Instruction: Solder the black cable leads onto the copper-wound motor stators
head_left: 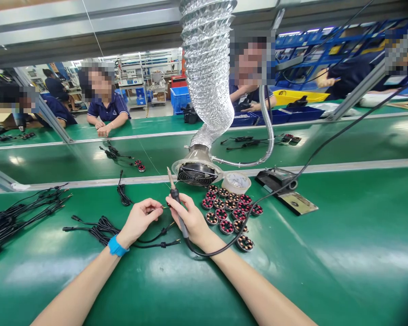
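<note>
My left hand (139,221) pinches the thin end of a black cable (156,209) between finger and thumb. My right hand (190,219) grips a soldering iron (177,203) with its tip pointing up and away, and the iron's cord (224,246) runs off to the right. The wire end and the iron's shaft are close together, and I cannot tell if they touch. A blue wristband (117,246) circles my left wrist. More black cables (102,231) lie under my left hand. To the right of my right hand sit several round copper-wound coil parts (229,208).
A fume extractor fan (197,172) with a silver duct (207,68) stands just beyond my hands. Beside it are a tape roll (236,182) and an iron stand (279,185). Bundled cables (13,222) lie left on the green mat. Co-workers (105,99) sit across further benches.
</note>
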Motion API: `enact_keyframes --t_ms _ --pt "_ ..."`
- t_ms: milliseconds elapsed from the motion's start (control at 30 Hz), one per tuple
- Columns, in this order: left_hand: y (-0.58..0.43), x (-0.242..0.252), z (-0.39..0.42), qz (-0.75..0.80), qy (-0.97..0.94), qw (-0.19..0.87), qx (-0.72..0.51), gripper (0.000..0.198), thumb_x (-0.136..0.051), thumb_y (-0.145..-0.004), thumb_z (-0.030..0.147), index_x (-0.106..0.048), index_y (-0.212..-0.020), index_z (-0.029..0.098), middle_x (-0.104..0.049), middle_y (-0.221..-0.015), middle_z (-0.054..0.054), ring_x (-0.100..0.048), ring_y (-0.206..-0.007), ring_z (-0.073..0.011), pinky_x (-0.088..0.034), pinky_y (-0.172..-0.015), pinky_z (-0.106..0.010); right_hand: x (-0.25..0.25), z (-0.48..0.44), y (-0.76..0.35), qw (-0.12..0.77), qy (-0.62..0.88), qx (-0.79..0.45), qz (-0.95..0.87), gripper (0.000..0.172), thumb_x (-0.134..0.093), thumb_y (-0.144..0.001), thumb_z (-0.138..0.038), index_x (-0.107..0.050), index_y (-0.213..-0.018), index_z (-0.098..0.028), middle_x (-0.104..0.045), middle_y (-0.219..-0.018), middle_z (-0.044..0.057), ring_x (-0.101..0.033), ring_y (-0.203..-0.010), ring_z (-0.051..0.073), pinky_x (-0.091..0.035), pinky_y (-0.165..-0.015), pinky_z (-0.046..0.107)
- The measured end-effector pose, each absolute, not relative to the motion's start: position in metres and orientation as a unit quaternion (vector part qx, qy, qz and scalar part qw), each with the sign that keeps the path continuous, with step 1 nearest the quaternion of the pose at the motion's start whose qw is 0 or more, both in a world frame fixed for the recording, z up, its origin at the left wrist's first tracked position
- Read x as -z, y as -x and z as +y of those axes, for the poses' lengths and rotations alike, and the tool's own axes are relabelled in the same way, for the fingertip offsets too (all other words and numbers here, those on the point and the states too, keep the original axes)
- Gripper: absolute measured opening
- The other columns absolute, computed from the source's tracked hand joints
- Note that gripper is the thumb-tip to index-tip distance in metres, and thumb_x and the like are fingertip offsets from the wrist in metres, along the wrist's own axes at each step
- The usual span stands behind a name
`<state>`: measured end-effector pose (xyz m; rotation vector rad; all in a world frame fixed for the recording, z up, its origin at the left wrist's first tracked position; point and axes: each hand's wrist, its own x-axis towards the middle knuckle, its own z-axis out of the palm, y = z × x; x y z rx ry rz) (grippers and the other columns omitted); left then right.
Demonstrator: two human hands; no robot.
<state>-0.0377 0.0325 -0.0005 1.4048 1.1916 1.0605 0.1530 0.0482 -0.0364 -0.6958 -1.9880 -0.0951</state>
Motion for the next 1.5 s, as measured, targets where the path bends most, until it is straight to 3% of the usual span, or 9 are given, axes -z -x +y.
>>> enact_keyframes --t_ms 267,467,733,833,967,1100,1267,1500 --pt "0.034 0.005 0.038 0.499 -0.600 0.460 -0.424 0.029 -0.071 -0.080 0.042 -0.073 -0.087 0.014 -0.073 -0.089 -0.007 -0.062 -0.081 -0.0174 -0.048 -0.077 -0.028 0.035 0.048 -0.151 0.470 0.309 -0.009 -0.827 0.055 -0.049 -0.094 -0.007 -0.040 -0.145 -0.025 -0.049 -0.123 0.014 -0.062 -0.108 0.023 -0.060 -0.085 0.036" --pt "0.037 0.002 0.038 0.522 -0.559 0.492 -0.416 0.031 -0.077 -0.073 0.042 -0.069 -0.085 0.014 -0.069 -0.074 -0.002 -0.056 -0.063 -0.0118 -0.044 -0.062 -0.024 0.038 0.051 -0.154 0.449 0.332 -0.053 -0.828 0.058 -0.053 -0.090 -0.007 -0.039 -0.144 -0.026 -0.047 -0.125 0.014 -0.064 -0.099 0.022 -0.061 -0.079 0.035" --pt "0.037 0.001 0.043 0.546 -0.561 0.484 -0.391 0.032 -0.075 -0.073 0.044 -0.070 -0.082 0.014 -0.070 -0.079 -0.004 -0.059 -0.071 -0.0152 -0.046 -0.070 -0.027 0.038 0.052 -0.153 0.434 0.342 -0.069 -0.830 0.061 -0.056 -0.089 -0.007 -0.037 -0.144 -0.026 -0.046 -0.126 0.014 -0.066 -0.092 0.021 -0.060 -0.078 0.036" --pt "0.040 0.000 0.045 0.536 -0.611 0.472 -0.343 0.032 -0.072 -0.075 0.041 -0.068 -0.091 0.014 -0.070 -0.086 -0.005 -0.061 -0.077 -0.0166 -0.047 -0.074 -0.029 0.037 0.051 -0.152 0.414 0.357 -0.088 -0.833 0.063 -0.059 -0.086 -0.005 -0.039 -0.143 -0.024 -0.046 -0.128 0.014 -0.066 -0.089 0.020 -0.060 -0.076 0.035" --pt "0.047 0.001 0.047 0.536 -0.728 0.352 -0.243 0.044 -0.071 -0.076 0.038 -0.063 -0.112 0.016 -0.065 -0.086 -0.003 -0.058 -0.075 -0.0171 -0.046 -0.071 -0.029 0.034 0.051 -0.153 0.388 0.376 -0.093 -0.836 0.064 -0.066 -0.083 -0.006 -0.042 -0.141 -0.021 -0.049 -0.126 0.014 -0.067 -0.083 0.018 -0.059 -0.071 0.032" --pt "0.048 -0.001 0.048 0.552 -0.782 0.230 -0.173 0.055 -0.071 -0.076 0.041 -0.057 -0.124 0.018 -0.061 -0.094 -0.004 -0.057 -0.072 -0.0181 -0.046 -0.067 -0.030 0.028 0.048 -0.157 0.439 0.374 -0.034 -0.816 0.053 -0.065 -0.088 -0.013 -0.048 -0.137 -0.021 -0.053 -0.122 0.013 -0.068 -0.087 0.020 -0.059 -0.073 0.033" --pt "0.028 -0.010 0.043 0.544 -0.819 0.130 -0.126 0.057 -0.066 -0.082 0.036 -0.050 -0.134 0.020 -0.060 -0.110 -0.010 -0.064 -0.085 -0.0230 -0.047 -0.072 -0.032 0.013 0.041 -0.166 0.529 0.375 0.022 -0.761 0.039 -0.050 -0.097 -0.014 -0.052 -0.135 -0.024 -0.056 -0.114 0.011 -0.067 -0.088 0.019 -0.058 -0.075 0.030" --pt "0.008 -0.008 0.049 0.539 -0.830 0.105 -0.101 0.026 -0.057 -0.089 0.037 -0.065 -0.107 0.020 -0.070 -0.103 -0.011 -0.067 -0.090 -0.0270 -0.046 -0.074 -0.032 -0.003 0.033 -0.176 0.601 0.371 0.046 -0.707 0.038 -0.048 -0.095 -0.008 -0.055 -0.131 -0.022 -0.056 -0.108 0.010 -0.066 -0.081 0.015 -0.057 -0.072 0.027"
